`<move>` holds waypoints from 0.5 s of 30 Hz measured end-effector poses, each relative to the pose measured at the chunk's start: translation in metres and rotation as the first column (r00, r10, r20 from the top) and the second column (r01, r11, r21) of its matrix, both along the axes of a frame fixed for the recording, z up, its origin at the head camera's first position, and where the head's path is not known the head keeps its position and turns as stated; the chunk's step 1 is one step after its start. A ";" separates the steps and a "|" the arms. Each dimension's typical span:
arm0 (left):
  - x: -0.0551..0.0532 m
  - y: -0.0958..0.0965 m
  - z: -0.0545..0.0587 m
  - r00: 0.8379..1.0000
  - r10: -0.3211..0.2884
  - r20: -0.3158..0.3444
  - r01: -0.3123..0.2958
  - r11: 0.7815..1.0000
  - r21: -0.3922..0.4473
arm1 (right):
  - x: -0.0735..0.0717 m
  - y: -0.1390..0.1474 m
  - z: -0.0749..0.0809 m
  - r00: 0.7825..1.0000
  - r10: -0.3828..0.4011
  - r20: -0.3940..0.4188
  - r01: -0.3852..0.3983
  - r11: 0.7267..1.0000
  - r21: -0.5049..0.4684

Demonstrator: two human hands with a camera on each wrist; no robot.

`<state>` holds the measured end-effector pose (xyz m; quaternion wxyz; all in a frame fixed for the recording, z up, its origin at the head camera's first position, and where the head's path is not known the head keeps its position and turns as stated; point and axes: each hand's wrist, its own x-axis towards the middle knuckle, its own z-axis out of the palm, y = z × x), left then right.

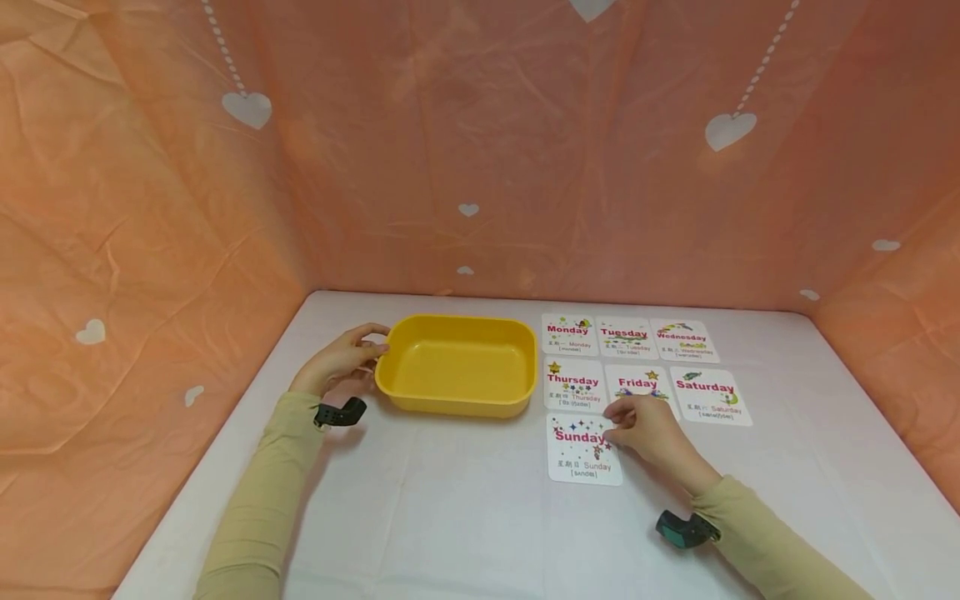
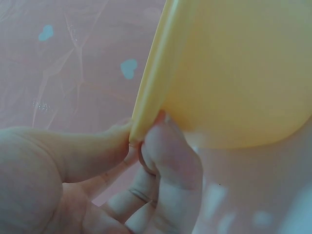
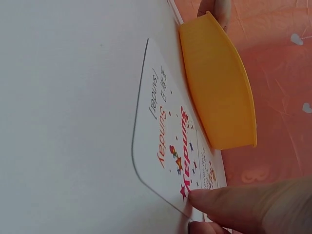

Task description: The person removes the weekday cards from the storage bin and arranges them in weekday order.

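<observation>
On the left, my left hand (image 1: 341, 358) pinches the rim of a yellow plastic basin (image 1: 457, 407), thumb on one side and curled fingers on the other. The left wrist view shows this grip on the basin wall (image 2: 155, 73) up close. My right hand (image 1: 652, 433) holds the right edge of the Sunday card (image 1: 585, 471) between thumb and finger. In the right wrist view, one fingertip lies on the printed face of that Sunday card (image 3: 151, 141), and another is at its edge. The right hand partly covers the Friday card (image 1: 637, 379).
Right of the basin lie the Monday (image 1: 568, 335), Tuesday (image 1: 627, 339) and Wednesday (image 1: 684, 342) cards. Below them are the Thursday (image 1: 573, 386) and Saturday (image 1: 712, 396) cards. An orange cloth (image 1: 525, 167) with white hearts hangs around the white table (image 1: 450, 517).
</observation>
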<state>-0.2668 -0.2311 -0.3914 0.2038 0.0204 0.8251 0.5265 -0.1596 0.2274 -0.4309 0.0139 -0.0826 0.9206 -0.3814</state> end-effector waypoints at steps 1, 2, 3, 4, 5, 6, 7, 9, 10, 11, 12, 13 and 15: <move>0.000 0.000 0.000 1.000 -0.004 -0.001 0.004 1.000 -0.001 | 0.000 0.000 0.000 1.000 0.002 -0.002 -0.002 1.000 -0.003; 0.000 0.000 0.000 1.000 -0.009 -0.004 0.009 1.000 0.002 | 0.000 0.000 -0.001 1.000 0.002 -0.004 -0.002 1.000 -0.007; -0.001 -0.001 0.000 1.000 -0.008 -0.004 0.008 1.000 0.006 | 0.000 0.000 -0.001 1.000 0.003 -0.005 -0.003 1.000 -0.009; -0.001 -0.001 -0.001 1.000 -0.010 -0.006 0.010 1.000 0.006 | 0.000 0.000 -0.001 1.000 0.003 -0.005 -0.004 1.000 -0.012; -0.001 -0.001 -0.001 1.000 -0.012 -0.010 0.012 1.000 0.007 | 0.000 0.000 -0.002 1.000 0.004 -0.007 -0.004 1.000 -0.015; 0.000 -0.001 -0.001 1.000 -0.016 -0.013 0.016 1.000 0.009 | 0.000 0.000 -0.002 1.000 0.004 -0.007 -0.004 1.000 -0.016; 0.000 -0.001 -0.001 1.000 -0.015 -0.014 0.015 1.000 0.013 | 0.000 0.000 -0.002 1.000 0.004 -0.009 -0.004 1.000 -0.016; 0.001 -0.001 -0.001 1.000 -0.012 -0.014 0.012 1.000 0.020 | 0.000 0.000 -0.003 1.000 0.004 -0.012 -0.004 1.000 -0.015; 0.002 0.000 -0.001 1.000 -0.012 -0.014 0.012 1.000 0.022 | 0.000 0.000 -0.003 1.000 0.004 -0.012 -0.004 1.000 -0.015; 0.002 0.000 -0.001 1.000 -0.011 -0.019 0.012 1.000 0.018 | 0.000 0.000 -0.003 1.000 0.005 -0.013 -0.005 1.000 -0.014; 0.003 0.000 -0.001 1.000 -0.009 -0.020 0.009 1.000 0.017 | 0.000 0.001 -0.003 1.000 0.006 -0.012 -0.006 1.000 -0.013; 0.002 0.000 -0.002 1.000 -0.004 -0.022 0.005 1.000 0.013 | 0.000 0.001 -0.002 1.000 0.009 -0.012 -0.009 1.000 -0.012; 0.002 0.000 -0.003 1.000 -0.005 -0.029 0.005 1.000 0.007 | 0.000 0.002 -0.002 1.000 0.009 -0.003 -0.009 1.000 -0.009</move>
